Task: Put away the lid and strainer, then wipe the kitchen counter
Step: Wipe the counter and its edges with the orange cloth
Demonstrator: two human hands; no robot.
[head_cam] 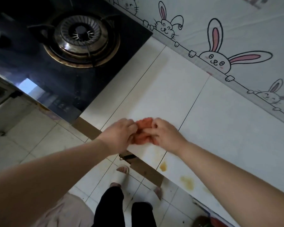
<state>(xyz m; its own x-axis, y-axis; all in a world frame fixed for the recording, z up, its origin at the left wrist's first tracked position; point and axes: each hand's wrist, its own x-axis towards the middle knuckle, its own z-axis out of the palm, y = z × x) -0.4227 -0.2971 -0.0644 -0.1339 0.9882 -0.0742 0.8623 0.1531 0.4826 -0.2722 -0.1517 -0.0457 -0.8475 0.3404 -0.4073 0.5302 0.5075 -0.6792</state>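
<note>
We face a white tiled table (211, 112) with a black gas hob (82, 40) at its left. Our left hand (120, 135) and right hand (166, 136) meet over its front edge, both gripping an orange cloth (143, 130) bunched between them, near yellow stains (187, 181).

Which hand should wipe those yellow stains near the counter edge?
Right, probably. Left hand and right hand both grip the orange cloth, but the stains lie beside the right forearm; the left would have to cross.
</note>
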